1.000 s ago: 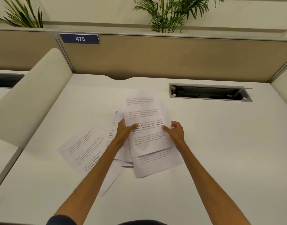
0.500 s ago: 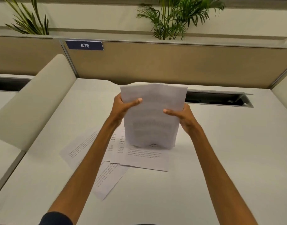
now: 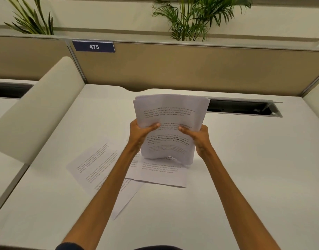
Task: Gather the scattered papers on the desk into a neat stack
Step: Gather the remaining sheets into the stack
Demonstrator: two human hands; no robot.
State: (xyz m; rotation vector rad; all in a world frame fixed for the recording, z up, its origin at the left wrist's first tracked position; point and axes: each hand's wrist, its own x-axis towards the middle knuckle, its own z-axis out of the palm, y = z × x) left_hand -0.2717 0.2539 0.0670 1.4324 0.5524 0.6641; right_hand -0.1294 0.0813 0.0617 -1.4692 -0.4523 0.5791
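Paper stack (image 3: 170, 121) upright betw. both hands, loose sheets (image 3: 93, 166) on desk (image 3: 245, 168).

The held sheaf of papers (image 3: 170, 127) is white with lines of black print, some in bold; the loose sheets (image 3: 93, 165) lying on the desk (image 3: 245, 177) are likewise white with black text. The desk is plain off-white; the partition panel (image 3: 191, 69) is tan; the number plate (image 3: 93, 46) is navy with white digits "475"; the plants (image 3: 194, 17) are green.
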